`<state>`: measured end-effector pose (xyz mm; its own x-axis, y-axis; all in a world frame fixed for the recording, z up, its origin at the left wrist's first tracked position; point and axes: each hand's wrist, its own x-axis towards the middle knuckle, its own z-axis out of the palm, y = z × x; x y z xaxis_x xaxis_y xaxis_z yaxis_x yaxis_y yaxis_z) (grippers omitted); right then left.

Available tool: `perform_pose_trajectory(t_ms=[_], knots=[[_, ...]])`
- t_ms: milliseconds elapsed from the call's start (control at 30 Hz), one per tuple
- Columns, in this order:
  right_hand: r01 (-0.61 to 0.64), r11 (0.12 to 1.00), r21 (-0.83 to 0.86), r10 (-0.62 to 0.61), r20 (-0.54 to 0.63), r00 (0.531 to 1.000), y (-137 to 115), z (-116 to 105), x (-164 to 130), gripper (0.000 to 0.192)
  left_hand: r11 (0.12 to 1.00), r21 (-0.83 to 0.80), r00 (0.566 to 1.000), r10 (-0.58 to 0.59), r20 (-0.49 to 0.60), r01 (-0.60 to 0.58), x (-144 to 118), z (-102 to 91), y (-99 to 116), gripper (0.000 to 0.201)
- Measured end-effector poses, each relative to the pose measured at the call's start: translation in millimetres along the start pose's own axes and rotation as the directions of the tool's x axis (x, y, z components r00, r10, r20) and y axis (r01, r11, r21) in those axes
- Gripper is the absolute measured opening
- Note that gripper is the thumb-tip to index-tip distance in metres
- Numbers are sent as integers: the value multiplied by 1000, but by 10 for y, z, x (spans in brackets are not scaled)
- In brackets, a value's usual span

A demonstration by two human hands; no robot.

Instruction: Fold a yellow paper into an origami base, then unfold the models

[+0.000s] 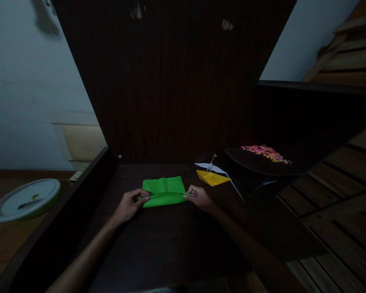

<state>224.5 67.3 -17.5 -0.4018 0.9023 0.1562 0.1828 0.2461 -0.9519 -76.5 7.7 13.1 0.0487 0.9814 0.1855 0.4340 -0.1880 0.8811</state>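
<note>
A sheet of green paper (164, 186), creased and partly folded, lies on the dark wooden desk (164, 244). A raised fold runs across its middle from side to side. My left hand (132, 203) pinches the fold at its left end, thumb against fingers. At the right end, my right hand (199, 197) pinches the same fold. Just beyond my right hand sits a yellow folded-paper boat (212, 178). Behind the boat is a white folded-paper crane (210, 167), with a thin pale stick-like piece (237, 190) slanting off to the right.
A dark corner shelf (240, 156) at the right holds a heap of small pink, red and yellow pieces (266, 152). A raised board (79, 195) edges the desk's left side. A white-lidded round container (27, 199) stands on the floor. Wooden slats (347, 228) are at the right.
</note>
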Motion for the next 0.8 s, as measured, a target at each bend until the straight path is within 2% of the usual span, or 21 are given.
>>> perform_pose_trajectory(t_ms=[200,367,500,600,700,800], knots=[[52,998,-43,-53,-34,998,-54,6,-24,20,1000,-18,1000,-2,-22,1,-20,-52,44,23],[57,998,-21,-58,-63,996,-57,38,-11,23,997,-66,998,-33,-52,29,-12,-70,74,38],[48,998,40,-44,-99,994,-113,61,3,31,979,-174,995,-102,20,104,-10,-95,115,57],[38,994,102,-26,-122,992,-188,51,-2,34,977,-169,991,-128,30,131,-9,-96,121,51],[-5,992,127,8,-29,1000,-255,17,-31,36,983,-138,993,-120,5,119,-7,-84,100,45],[-64,997,47,60,79,995,-268,-23,-65,38,988,-117,995,-104,-3,103,-7,-82,77,40]])
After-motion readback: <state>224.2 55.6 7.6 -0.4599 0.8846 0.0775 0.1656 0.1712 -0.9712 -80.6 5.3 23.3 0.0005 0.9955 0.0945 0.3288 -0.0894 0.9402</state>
